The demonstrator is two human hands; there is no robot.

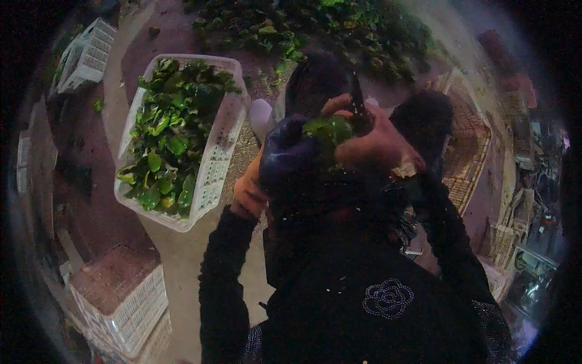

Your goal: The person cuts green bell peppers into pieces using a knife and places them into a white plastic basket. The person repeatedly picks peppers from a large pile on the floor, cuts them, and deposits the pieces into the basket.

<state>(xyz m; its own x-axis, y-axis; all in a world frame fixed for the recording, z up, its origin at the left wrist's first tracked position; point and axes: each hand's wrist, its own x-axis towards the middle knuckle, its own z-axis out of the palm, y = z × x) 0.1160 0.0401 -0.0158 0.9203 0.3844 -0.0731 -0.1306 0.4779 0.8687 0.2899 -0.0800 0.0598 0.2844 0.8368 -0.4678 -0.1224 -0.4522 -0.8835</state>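
Note:
My left hand (249, 189) lies against the left side of a glossy dark purple rounded thing (288, 150). Its fingers are partly hidden, and what the purple thing is cannot be made out. Curled at the centre right, my right hand (379, 141) holds a dark, narrow tool (358, 91), apparently a knife, that points up and away. Green leaves (329, 129) show between the two hands, beside the right fingers. To my left, a white plastic crate (220, 145) holds many leafy greens (170, 132).
A large heap of greens (309, 32) lies ahead on the ground. White slatted crates stand at the upper left (91, 54) and lower left (136, 314). A tan basket-like crate (468, 150) is at the right. Dark shapes like shoes (313, 77) sit beyond my hands.

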